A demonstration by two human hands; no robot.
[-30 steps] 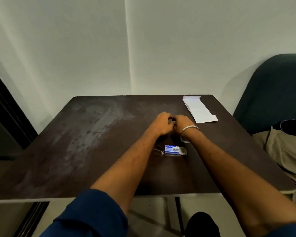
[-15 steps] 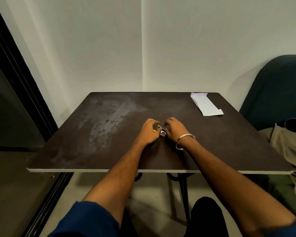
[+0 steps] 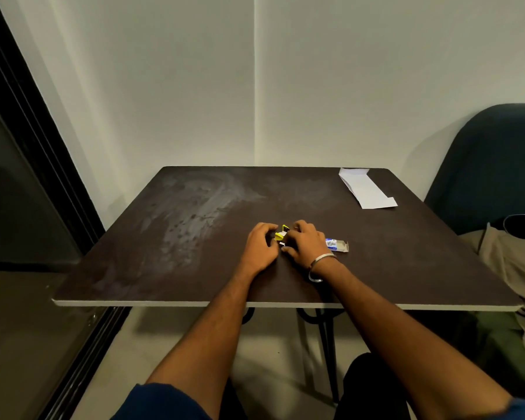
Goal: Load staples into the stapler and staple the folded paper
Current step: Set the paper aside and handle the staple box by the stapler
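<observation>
Stapler point(image 3: 281, 235) now shows between your hands, yellow and hinged open; a second ago your knuckles hid it. The staple box point(image 3: 337, 245) lay near your wrists then; it now lies just right of your right hand point(image 3: 305, 242). Judged from this, you are at the loading step and no stapling has begun.

Your left hand point(image 3: 260, 242) curls round the stapler's left end. Your right hand curls over its right side; whether it pinches staples cannot be told.

Count on the table point(image 3: 194, 268): one stapler, one staple box, one paper point(image 3: 365, 189). The paper lies folded at the far right corner, well apart from both hands. Staples themselves are too small to count.
</observation>
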